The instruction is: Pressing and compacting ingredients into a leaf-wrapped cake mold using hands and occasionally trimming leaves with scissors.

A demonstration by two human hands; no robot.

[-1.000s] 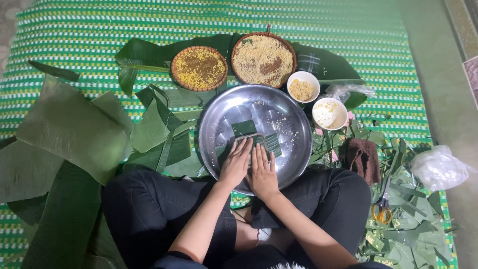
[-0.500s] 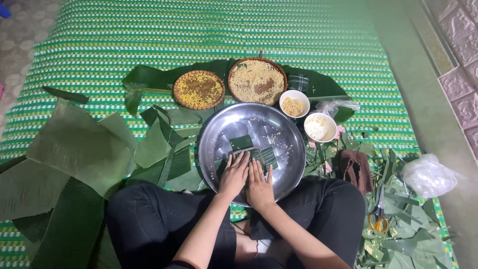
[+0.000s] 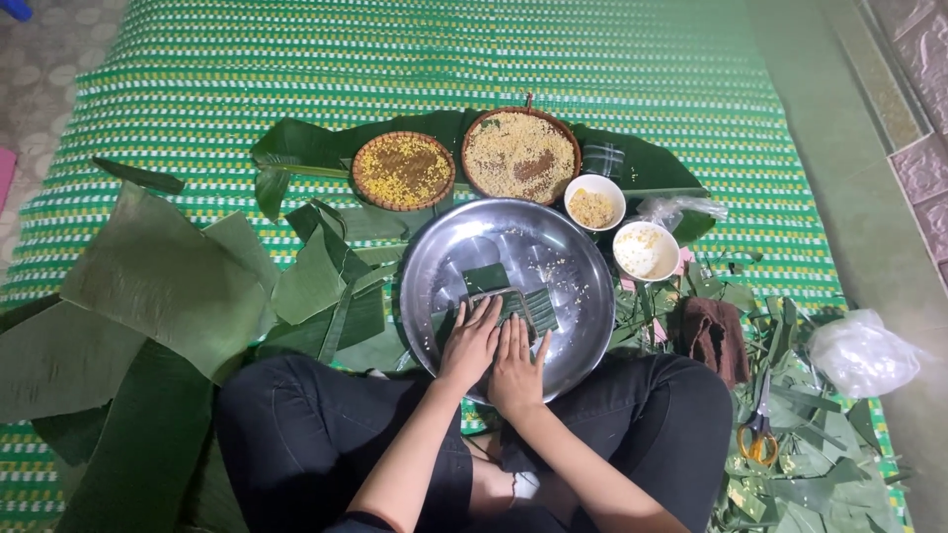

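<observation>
Both hands lie flat, fingers spread, pressing on the leaf parcel (image 3: 506, 308) at frame centre: left hand (image 3: 471, 341) over its near left part, right hand (image 3: 517, 360) just beside. The parcel shows beyond the fingertips, its long axis seemingly left to right. It is dark green, folded, in the steel tray (image 3: 573, 259). Two baskets (image 3: 403, 170) and two bowls (image 3: 593, 205) sit above.

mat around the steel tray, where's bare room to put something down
Free: the striped mat beyond the two woven baskets, and the bare floor strip to the right. Crowded: big banana leaves fill the left; leaf scraps, scissors and a plastic bag fill the right. Both hands cover the tray's near half.
</observation>
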